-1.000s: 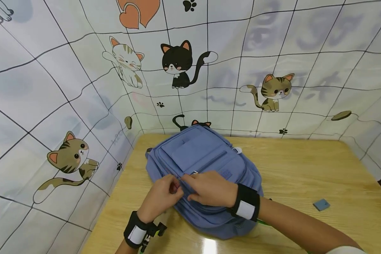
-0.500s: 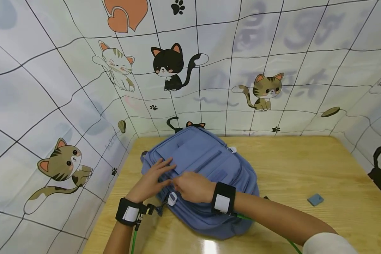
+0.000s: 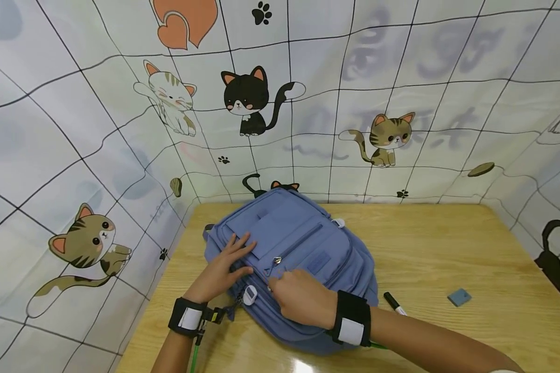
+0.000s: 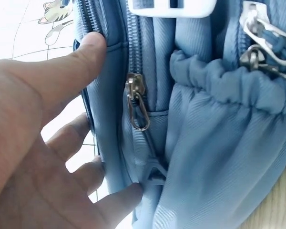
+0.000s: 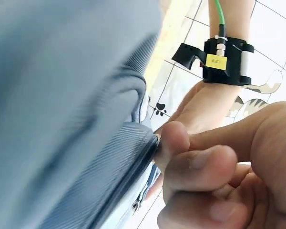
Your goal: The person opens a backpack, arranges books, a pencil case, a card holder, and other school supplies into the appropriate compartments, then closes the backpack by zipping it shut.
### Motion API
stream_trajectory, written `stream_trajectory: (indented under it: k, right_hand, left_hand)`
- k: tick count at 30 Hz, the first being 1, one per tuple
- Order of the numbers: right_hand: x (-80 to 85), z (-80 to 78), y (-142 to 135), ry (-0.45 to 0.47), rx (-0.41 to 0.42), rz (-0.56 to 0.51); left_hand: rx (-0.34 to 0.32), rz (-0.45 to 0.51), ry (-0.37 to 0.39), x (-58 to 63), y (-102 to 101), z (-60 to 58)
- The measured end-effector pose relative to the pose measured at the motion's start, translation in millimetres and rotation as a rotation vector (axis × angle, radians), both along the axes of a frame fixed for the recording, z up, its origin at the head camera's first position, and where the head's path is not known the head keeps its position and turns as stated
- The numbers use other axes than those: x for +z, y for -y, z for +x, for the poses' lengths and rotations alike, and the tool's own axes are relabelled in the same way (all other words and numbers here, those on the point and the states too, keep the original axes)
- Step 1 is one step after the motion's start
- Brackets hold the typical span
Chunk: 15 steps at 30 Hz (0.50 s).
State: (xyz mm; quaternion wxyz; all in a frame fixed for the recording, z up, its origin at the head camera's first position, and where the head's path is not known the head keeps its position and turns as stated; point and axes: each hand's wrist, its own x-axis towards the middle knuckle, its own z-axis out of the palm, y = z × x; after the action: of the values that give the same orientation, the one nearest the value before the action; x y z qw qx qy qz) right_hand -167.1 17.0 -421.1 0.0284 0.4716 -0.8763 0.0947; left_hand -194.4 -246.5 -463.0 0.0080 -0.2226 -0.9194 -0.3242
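Observation:
A blue backpack (image 3: 289,223) lies on the table with its front pockets facing up. My left hand (image 3: 219,272) rests on its left side with spread fingers. In the left wrist view, the thumb (image 4: 93,45) touches the fabric beside a zipper, and a metal zipper pull (image 4: 137,107) hangs near the fingers. My right hand (image 3: 303,300) is curled over the bag's near side. Its thumb and forefinger pinch at a zipper edge (image 5: 150,148) in the right wrist view; the zipper pull between them is mostly hidden. Another pull (image 3: 276,260) lies on the front pocket.
A black-and-white marker (image 3: 394,303) lies right of the backpack, partly behind my right forearm. Farther right is a small blue-grey block (image 3: 459,297). Cloth printed with cats (image 3: 247,98) hangs behind and left of the wooden table (image 3: 424,243).
My left hand has gone from curled fingers beside the zipper to spread fingers on the bag's side. The right hand has moved first left, then right and nearer, uncovering the front pocket's pull.

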Motion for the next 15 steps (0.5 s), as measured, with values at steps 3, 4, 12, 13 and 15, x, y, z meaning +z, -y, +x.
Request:
stream_trajectory:
  k: [3, 4, 12, 13, 15]
  right_hand:
    - [-0.8, 6.0, -13, 0.064, -0.009, -0.057]
    - [-1.3, 7.7, -18, 0.085, -0.014, -0.071]
    - [-4.6, 18.7, -58, 0.24, -0.066, -0.21]
    - [-5.2, 19.4, -63, 0.246, -0.076, -0.227]
    - [-7.0, 20.1, -75, 0.263, -0.097, -0.261]
  left_hand:
    - [0.002, 0.003, 0.002, -3.1, 1, 0.3]
    - [0.003, 0.006, 0.002, -4.2, 1, 0.4]
    - [0.007, 0.037, -0.011, -8.5, 2, -0.3]
    - [0.007, 0.039, -0.013, -8.8, 1, -0.5]
    - [0.005, 0.043, -0.016, -9.8, 1, -1.1]
